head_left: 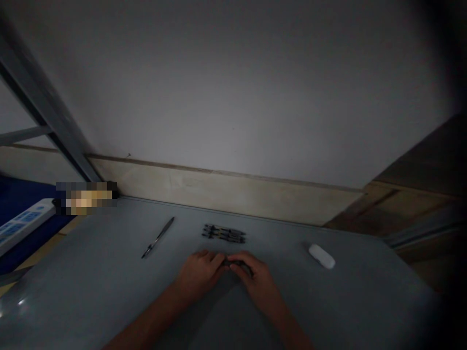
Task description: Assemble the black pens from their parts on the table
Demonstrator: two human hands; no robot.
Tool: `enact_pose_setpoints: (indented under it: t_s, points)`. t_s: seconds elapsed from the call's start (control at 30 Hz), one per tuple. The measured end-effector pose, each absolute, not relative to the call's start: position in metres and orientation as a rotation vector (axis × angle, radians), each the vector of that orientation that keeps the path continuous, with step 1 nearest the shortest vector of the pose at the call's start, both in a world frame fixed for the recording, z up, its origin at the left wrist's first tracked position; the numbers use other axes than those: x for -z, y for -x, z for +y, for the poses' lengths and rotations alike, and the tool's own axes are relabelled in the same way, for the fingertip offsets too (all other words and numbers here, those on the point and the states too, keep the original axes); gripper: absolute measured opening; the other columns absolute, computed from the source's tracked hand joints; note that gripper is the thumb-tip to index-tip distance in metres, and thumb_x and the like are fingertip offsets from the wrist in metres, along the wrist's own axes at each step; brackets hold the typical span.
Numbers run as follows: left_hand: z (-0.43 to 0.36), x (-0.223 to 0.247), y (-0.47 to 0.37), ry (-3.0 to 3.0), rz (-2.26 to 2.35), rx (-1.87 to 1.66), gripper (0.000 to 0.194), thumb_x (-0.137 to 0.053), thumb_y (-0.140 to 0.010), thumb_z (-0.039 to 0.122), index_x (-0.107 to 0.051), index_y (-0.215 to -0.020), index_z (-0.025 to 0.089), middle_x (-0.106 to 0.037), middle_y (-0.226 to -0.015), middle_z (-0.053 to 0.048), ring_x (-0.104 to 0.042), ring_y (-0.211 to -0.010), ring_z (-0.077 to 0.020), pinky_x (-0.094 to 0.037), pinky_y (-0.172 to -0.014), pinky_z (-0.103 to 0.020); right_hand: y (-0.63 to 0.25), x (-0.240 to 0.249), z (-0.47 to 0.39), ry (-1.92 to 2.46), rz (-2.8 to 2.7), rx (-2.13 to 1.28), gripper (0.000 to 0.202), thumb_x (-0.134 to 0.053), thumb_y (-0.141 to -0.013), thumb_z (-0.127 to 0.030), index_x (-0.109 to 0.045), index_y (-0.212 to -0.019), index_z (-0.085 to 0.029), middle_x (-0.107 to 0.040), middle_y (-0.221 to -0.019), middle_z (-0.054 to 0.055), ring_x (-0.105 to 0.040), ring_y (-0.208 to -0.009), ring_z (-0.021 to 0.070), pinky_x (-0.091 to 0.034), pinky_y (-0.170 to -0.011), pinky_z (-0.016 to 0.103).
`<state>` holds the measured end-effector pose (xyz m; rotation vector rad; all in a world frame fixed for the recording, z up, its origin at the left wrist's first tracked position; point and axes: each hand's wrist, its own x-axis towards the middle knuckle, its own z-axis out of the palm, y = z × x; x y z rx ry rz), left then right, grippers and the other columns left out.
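Near the middle of the grey table, my left hand and my right hand meet around a dark pen. Both sets of fingers are closed on it, and much of its length is hidden by them. Just beyond my hands, several dark pens lie side by side in a small row, roughly parallel to the wall. Off to the left, a single pen with a clear barrel lies slanted on the table, apart from the others.
A white rounded object lies on the table to the right. At the far left, a white power strip rests on a blue surface. Behind the table stands a pale wall, and a metal frame post rises at the left.
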<state>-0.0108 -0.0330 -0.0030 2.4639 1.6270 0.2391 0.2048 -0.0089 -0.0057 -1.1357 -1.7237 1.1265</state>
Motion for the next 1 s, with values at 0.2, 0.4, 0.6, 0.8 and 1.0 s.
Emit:
enact_pose_setpoints:
  t_s: [0.2, 0.4, 0.6, 0.8, 1.0]
  points:
    - [-0.033, 0.001, 0.011, -2.326, 1.620, -0.287, 0.024, -0.060, -0.118, 0.031, -0.078, -0.135, 0.031, -0.092, -0.120, -0.005, -0.089, -0.108, -0.0253, -0.067, -0.087, -0.030, -0.207, 0.003, -0.007, 1.092, -1.693, -1.119, 0.014, -0.086, -0.097, -0.045, -0.096, -0.097, -0.036, -0.093, -0.106, 0.009, -0.088, -0.105, 0.0361, -0.071, -0.103, 0.054]
    - [-0.032, 0.001, 0.012, -2.237, 1.598, -0.302, 0.025, -0.058, -0.118, 0.030, -0.074, -0.138, 0.030, -0.092, -0.123, -0.006, -0.090, -0.110, -0.0262, -0.069, -0.089, -0.031, -0.205, -0.002, -0.009, 1.091, -1.674, -1.112, 0.016, -0.083, -0.101, -0.054, -0.094, -0.091, -0.050, -0.092, -0.107, 0.011, -0.086, -0.107, 0.0417, -0.070, -0.105, 0.064]
    - [-0.029, 0.008, 0.012, -2.386, 1.640, -0.313, 0.017, -0.063, -0.117, 0.026, -0.079, -0.125, 0.027, -0.092, -0.116, -0.006, -0.089, -0.107, -0.0247, -0.069, -0.091, -0.030, -0.205, 0.005, -0.010, 1.139, -1.700, -1.092, 0.024, -0.087, -0.096, -0.054, -0.095, -0.106, -0.035, -0.094, -0.114, 0.010, -0.089, -0.108, 0.0384, -0.072, -0.101, 0.055]
    - [-0.029, 0.013, 0.010, -2.538, 1.574, -0.369, 0.012, -0.069, -0.114, 0.022, -0.081, -0.114, 0.024, -0.090, -0.108, -0.007, -0.087, -0.106, -0.0267, -0.070, -0.095, -0.034, -0.201, 0.013, -0.012, 1.228, -1.715, -1.196, 0.041, -0.067, -0.107, -0.057, -0.092, -0.099, -0.025, -0.084, -0.071, 0.005, -0.081, -0.068, 0.0294, -0.065, -0.067, 0.039]
    - [-0.032, 0.006, 0.011, -2.391, 1.643, -0.287, 0.015, -0.066, -0.115, 0.024, -0.080, -0.120, 0.026, -0.091, -0.115, -0.006, -0.088, -0.110, -0.0258, -0.068, -0.085, -0.030, -0.202, 0.000, -0.011, 1.210, -1.682, -1.161, 0.021, -0.077, -0.099, -0.043, -0.094, -0.102, -0.031, -0.095, -0.103, 0.007, -0.089, -0.099, 0.0348, -0.070, -0.096, 0.048]
